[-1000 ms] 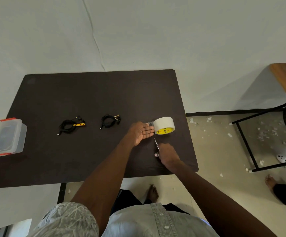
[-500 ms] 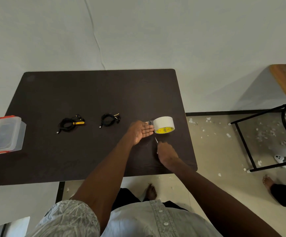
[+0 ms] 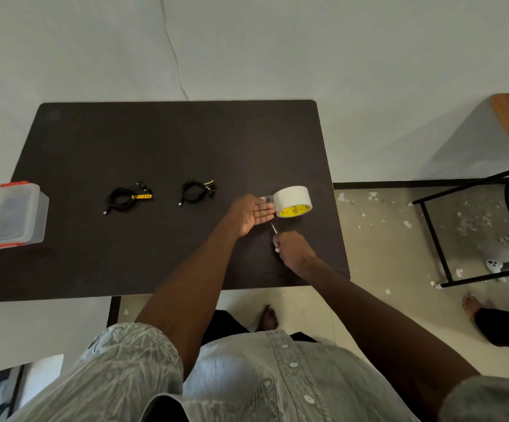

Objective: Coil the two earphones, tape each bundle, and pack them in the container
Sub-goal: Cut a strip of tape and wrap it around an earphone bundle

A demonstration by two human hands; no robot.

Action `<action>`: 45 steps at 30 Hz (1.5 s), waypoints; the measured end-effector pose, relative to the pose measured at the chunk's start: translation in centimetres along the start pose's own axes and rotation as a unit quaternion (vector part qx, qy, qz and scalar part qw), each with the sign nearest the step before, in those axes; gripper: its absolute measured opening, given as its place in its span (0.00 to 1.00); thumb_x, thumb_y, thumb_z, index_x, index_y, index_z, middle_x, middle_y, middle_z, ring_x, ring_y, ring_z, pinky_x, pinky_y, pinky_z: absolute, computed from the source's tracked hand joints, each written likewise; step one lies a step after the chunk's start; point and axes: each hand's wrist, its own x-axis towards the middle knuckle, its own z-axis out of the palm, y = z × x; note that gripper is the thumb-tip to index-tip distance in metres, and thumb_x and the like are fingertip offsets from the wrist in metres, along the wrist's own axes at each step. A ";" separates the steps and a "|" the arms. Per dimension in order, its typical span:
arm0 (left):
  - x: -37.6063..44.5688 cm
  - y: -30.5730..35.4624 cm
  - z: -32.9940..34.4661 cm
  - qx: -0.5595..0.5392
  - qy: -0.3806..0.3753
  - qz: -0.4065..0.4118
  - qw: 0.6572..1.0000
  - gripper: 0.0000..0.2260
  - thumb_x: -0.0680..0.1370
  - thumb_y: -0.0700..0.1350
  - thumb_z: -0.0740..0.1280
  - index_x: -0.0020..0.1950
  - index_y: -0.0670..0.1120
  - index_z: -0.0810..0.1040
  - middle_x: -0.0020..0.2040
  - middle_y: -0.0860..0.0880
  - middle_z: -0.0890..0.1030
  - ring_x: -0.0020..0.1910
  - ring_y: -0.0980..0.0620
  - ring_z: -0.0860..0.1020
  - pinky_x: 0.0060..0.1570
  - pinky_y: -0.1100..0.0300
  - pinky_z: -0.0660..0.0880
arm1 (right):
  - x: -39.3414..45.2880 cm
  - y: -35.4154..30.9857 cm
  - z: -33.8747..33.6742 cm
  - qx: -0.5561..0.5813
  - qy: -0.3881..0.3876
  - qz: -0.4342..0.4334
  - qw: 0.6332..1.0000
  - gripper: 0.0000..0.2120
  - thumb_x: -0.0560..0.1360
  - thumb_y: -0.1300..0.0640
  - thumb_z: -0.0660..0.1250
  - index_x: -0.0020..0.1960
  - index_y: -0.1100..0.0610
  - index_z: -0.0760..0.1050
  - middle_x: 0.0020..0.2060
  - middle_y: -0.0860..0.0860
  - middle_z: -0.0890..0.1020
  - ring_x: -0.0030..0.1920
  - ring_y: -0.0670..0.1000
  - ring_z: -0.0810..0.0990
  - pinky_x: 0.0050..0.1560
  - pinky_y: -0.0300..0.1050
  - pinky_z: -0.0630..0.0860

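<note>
Since 1 s ago my R hand (image 3: 292,249) has crept forward w/ the thin metal blade (image 3: 273,228), so its tip now sits closer to the tape roll (image 3: 292,201); L hand (image 3: 251,213) hasn't shifted, and the view itself drifted a bit.

L hand lies flat, fingers straight, fingertips touching the roll's near-left side. A short clear tab of tape sticks out from the roll just above those fingers. Roll is white w/ a yellow core, lying tilted on the dark table (image 3: 155,141), near its R edge.

R hand is curled round the blade's handle, gripping it; blade points up-left toward the gap between my L fingers and the roll. Can't tell if it's scissors or a knife, too small.

Both earphones are already coiled, lying on the table well left of the roll: the one w/ the yellow piece (image 3: 125,197) further left, the plain black one (image 3: 196,191) nearer my L hand. They're apart, not touching. Can't tell if either has tape on it yet.

Clear container w/ red clips (image 3: 18,216) sits at the table's far L edge, lid on, well apart from the bundles.

Floor to the R has white scraps (image 3: 368,202), a black metal frame (image 3: 432,236), and someone's bare foot (image 3: 472,303).
</note>
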 end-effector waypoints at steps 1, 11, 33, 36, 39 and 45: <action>-0.1 -0.1 0.0 0.003 0.000 -0.001 1.000 0.10 0.81 0.36 0.57 0.57 0.33 0.72 0.61 0.32 0.77 0.61 0.37 0.77 0.61 0.47 0.74 | -0.1 0.0 0.1 0.007 -0.011 0.001 1.000 0.08 0.77 0.64 0.64 0.53 0.63 0.79 0.50 0.60 0.82 0.52 0.61 0.81 0.52 0.49 0.78; -0.5 0.0 0.1 0.003 0.006 -0.006 1.000 0.13 0.81 0.36 0.56 0.63 0.32 0.71 0.62 0.33 0.77 0.62 0.38 0.77 0.62 0.47 0.74 | -0.5 -0.5 -1.0 0.113 -0.082 0.033 0.990 0.11 0.74 0.62 0.72 0.55 0.60 0.76 0.38 0.56 0.84 0.33 0.54 0.85 0.38 0.49 0.84; -0.5 -0.2 0.1 -0.013 0.014 -0.014 1.000 0.14 0.81 0.37 0.58 0.63 0.31 0.70 0.61 0.34 0.78 0.60 0.38 0.78 0.56 0.50 0.76 | 0.2 0.6 -0.2 0.135 0.047 0.078 0.987 0.13 0.73 0.60 0.73 0.52 0.59 0.71 0.46 0.59 0.81 0.42 0.61 0.84 0.45 0.55 0.82; -0.5 -0.3 0.1 -0.012 0.013 -0.014 1.000 0.10 0.81 0.36 0.57 0.59 0.33 0.72 0.61 0.33 0.77 0.61 0.38 0.77 0.58 0.49 0.76 | -0.3 0.8 0.1 0.035 0.087 0.053 0.994 0.09 0.78 0.60 0.65 0.56 0.62 0.76 0.53 0.59 0.79 0.51 0.60 0.80 0.51 0.52 0.78; -0.4 -0.3 -0.1 -0.010 0.016 -0.012 1.000 0.12 0.81 0.36 0.57 0.61 0.32 0.71 0.62 0.33 0.77 0.61 0.38 0.77 0.60 0.48 0.75 | -0.6 0.6 0.5 0.034 0.081 0.071 0.994 0.12 0.79 0.58 0.65 0.59 0.64 0.76 0.55 0.58 0.77 0.54 0.57 0.79 0.52 0.48 0.75; -0.6 -0.4 -0.1 -0.006 0.027 -0.015 0.999 0.13 0.81 0.37 0.57 0.63 0.31 0.70 0.62 0.33 0.77 0.62 0.38 0.77 0.60 0.48 0.75 | 0.5 0.7 0.8 0.104 -0.017 0.097 0.990 0.12 0.78 0.57 0.68 0.57 0.63 0.77 0.50 0.59 0.82 0.50 0.56 0.83 0.53 0.50 0.80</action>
